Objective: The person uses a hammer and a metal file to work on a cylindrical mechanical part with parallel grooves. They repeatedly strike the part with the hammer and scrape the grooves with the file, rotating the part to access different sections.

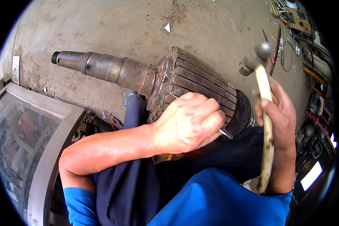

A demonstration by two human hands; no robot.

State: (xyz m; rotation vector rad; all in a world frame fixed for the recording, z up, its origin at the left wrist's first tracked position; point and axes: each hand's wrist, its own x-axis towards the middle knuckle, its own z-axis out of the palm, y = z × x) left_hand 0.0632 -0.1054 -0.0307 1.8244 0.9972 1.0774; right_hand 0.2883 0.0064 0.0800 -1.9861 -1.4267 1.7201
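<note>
A slotted motor rotor (201,75) lies across in front of me, its stepped steel shaft (113,69) reaching out to the left. My left hand (190,122) rests over the slotted core, closed round a thin metal rod. One end of that rod (226,133) pokes out to the right of the fist, and its other tip shows near the core's left end. In my right hand (280,113) is a ball-peen hammer (266,128), gripped by its pale wooden handle. Its head is raised above and to the right of the rotor, slightly blurred, apart from the rod.
A metal-framed glass cabinet (45,103) stands close at the left. Pliers (113,119) lie near it. Cables, tools and machine parts (312,132) crowd the right side. A white scrap (167,27) lies on the dusty concrete floor (113,22).
</note>
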